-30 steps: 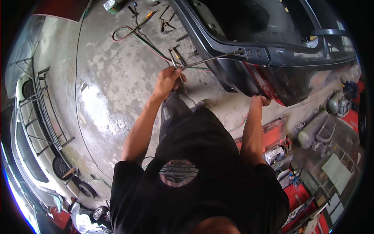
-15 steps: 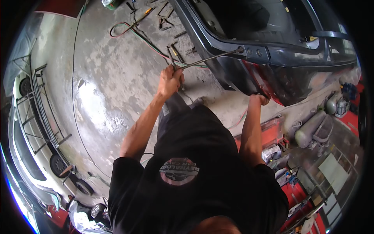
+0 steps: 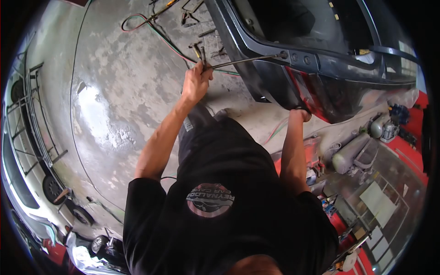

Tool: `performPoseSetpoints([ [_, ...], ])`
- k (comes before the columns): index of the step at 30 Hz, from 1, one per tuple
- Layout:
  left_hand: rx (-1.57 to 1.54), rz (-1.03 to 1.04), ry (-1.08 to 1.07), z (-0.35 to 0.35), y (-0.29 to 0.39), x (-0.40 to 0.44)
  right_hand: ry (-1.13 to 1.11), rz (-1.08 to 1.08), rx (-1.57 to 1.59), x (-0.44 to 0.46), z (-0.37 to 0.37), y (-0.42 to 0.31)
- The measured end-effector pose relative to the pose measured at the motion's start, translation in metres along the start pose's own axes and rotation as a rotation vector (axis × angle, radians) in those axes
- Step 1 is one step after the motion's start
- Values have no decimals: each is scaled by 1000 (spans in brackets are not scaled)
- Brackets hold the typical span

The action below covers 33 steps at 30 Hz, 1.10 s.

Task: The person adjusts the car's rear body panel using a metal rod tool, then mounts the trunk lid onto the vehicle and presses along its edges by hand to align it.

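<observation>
My left hand [image 3: 196,84] is closed around the crosswise handle of a long metal T-handle rod [image 3: 243,60]. The rod's far end meets a round hole in the dark painted rear body of a car [image 3: 330,68], beside the window opening. My right hand [image 3: 300,114] is curled at the lower edge of the car's rear corner, under the red tail light [image 3: 305,89]. Part of its fingers is hidden behind that edge. Whether anything else is in that hand cannot be seen.
Hand tools [image 3: 190,18] and a red and green twin hose [image 3: 158,34] lie on the worn concrete floor. A white car [image 3: 32,183] with a metal rack [image 3: 34,119] stands at left. At right are a grey tank [image 3: 350,153] and red cabinets [image 3: 362,256].
The view has shifted slightly. My left hand sits a little higher in the picture, and the rod lies flatter, its end still at the hole. My right hand remains at the car's edge.
</observation>
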<state>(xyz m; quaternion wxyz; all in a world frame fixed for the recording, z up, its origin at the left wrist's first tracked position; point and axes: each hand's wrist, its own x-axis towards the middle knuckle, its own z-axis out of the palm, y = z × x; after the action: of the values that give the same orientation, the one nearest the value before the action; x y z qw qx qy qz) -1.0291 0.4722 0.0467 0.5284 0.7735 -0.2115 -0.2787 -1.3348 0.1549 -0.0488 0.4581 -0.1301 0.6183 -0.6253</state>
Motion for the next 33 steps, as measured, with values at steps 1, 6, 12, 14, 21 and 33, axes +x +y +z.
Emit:
performPoseSetpoints([
  [1, 3, 15, 26, -2, -7, 1, -21, 6, -17, -2, 2, 0],
  [6, 70, 118, 66, -1, -14, 1, -78, 49, -81, 0, 0, -5],
  [12, 68, 199, 126, 3, -23, 5, -154, 151, -199, 3, 0, -13],
  [14, 97, 185, 108, -1, -18, 6, -178, 196, -237, 3, -1, -16],
  [21, 25, 228, 126, 5, -33, 7, -228, 284, -342, 2, -1, -27],
  [33, -281, -54, -79, -62, -61, -8, -647, 32, -1191, -14, -67, -39],
])
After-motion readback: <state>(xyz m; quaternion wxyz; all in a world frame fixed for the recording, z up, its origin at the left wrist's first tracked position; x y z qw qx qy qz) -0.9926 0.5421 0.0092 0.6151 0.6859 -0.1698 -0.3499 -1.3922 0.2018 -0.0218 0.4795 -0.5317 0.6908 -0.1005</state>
